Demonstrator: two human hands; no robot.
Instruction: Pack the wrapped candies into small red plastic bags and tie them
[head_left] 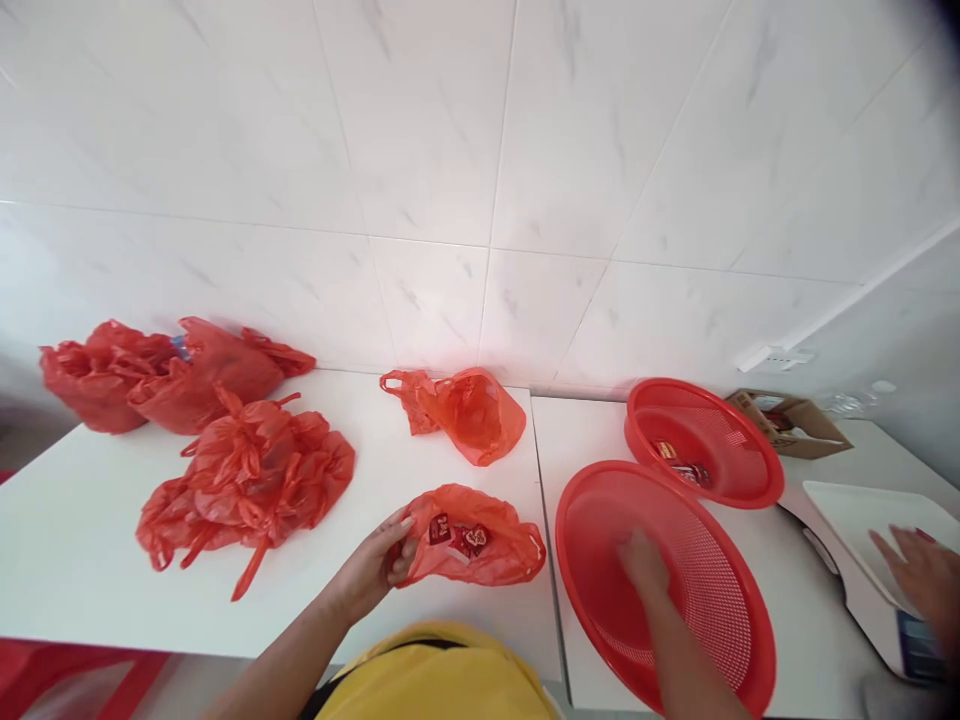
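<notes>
From afar I pinch the red bag [508, 562] at six o'clock with my left hand [386, 553], while my right hand [648, 566], fingers too blurry to tell, seems to reach inside the five-o'clock basket [721, 585], calling for a wide-open bag.

Passable across white flat tabletop [379, 465] between heaped, knotted red plastic bags [262, 470] and crumpled red plastic bag [487, 410] near white tiled wall [450, 150]. Blocked rightward by round, perforated red plastic basket [727, 600], with right hand [645, 565] inside and similar red basket [720, 430] close behind.
</notes>
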